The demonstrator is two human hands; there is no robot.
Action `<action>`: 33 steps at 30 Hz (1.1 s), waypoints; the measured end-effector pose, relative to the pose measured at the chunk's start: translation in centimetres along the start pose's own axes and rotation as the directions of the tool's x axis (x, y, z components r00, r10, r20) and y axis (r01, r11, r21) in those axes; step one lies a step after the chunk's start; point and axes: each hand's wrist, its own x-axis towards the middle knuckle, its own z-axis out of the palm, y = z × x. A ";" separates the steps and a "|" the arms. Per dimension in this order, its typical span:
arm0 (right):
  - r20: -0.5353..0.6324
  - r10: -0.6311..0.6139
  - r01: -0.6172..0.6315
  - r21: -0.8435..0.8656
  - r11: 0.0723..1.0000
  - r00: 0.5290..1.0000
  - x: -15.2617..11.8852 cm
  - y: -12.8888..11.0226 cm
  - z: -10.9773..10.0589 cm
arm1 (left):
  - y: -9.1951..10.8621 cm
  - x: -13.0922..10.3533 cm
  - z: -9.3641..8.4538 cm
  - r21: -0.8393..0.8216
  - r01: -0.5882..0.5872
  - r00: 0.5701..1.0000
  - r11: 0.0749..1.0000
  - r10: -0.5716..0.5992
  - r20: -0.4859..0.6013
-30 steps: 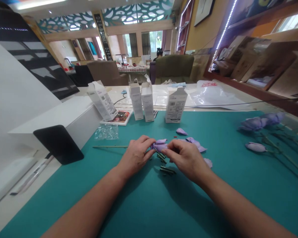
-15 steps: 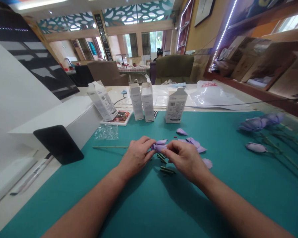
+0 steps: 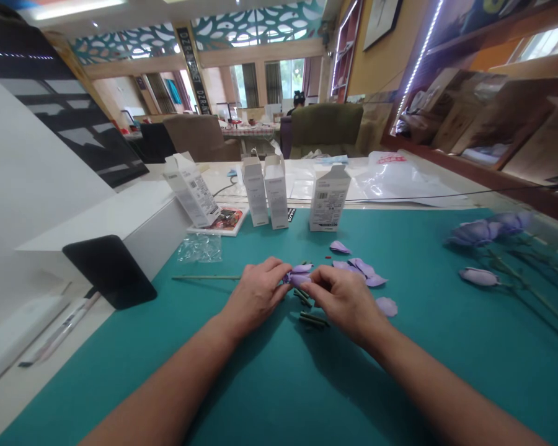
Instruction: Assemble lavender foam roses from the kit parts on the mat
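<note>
On a green mat (image 3: 270,384), your left hand (image 3: 255,288) pinches a purple flower (image 3: 300,279) near its base, seemingly steadying it while your right hand (image 3: 346,298) pinches its tip

Tall black pillar sign with pale capitals (image 3: 193,68), far side of room: we read "DZR" near its lower end; the rest is too blurred for us. Small black label with white capitals (image 3: 291,215), beside the narrow white cardboard carton (image 3: 277,195): we make out "LOS" at the end, earlier letters unclear. Broad white cardboard carton (image 3: 330,198) and tilted white cardboard carton (image 3: 195,192): each bears a barcode and small dark print, too fine for us. Clear plastic bag (image 3: 400,179): red print, wording illegible to us.
</note>
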 end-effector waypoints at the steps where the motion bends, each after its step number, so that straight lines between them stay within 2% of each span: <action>1: 0.001 0.003 -0.003 0.000 1.000 1.000 0.0 0.0 0.0 | 0.0 0.0 0.0 0.001 0.000 1.000 1.000 0.000 0.001; 11: -0.041 0.049 -0.046 0.057 0.997 0.998 0.3 1.0 0.3 | 0.4 0.1 -0.4 0.002 0.046 0.999 0.999 -0.046 -0.010; 16: -0.060 0.027 -0.026 0.024 0.999 0.998 0.5 1.1 0.1 | 0.4 0.0 -0.5 0.006 0.040 0.999 0.999 -0.039 -0.024; 22: -0.077 0.090 -0.092 -0.032 0.995 0.993 0.8 1.5 -0.8 | 0.2 0.1 -0.6 -0.014 0.027 0.999 1.000 -0.027 -0.031; 27: 0.042 0.040 -0.044 0.098 0.994 0.998 0.6 1.4 -0.6 | 0.1 0.1 -0.6 -0.010 -0.002 0.999 1.000 0.001 -0.046; 33: 0.004 -0.050 0.049 0.125 0.991 0.999 0.7 1.2 -0.3 | 0.1 0.2 -0.6 0.002 -0.025 0.998 1.000 0.025 -0.060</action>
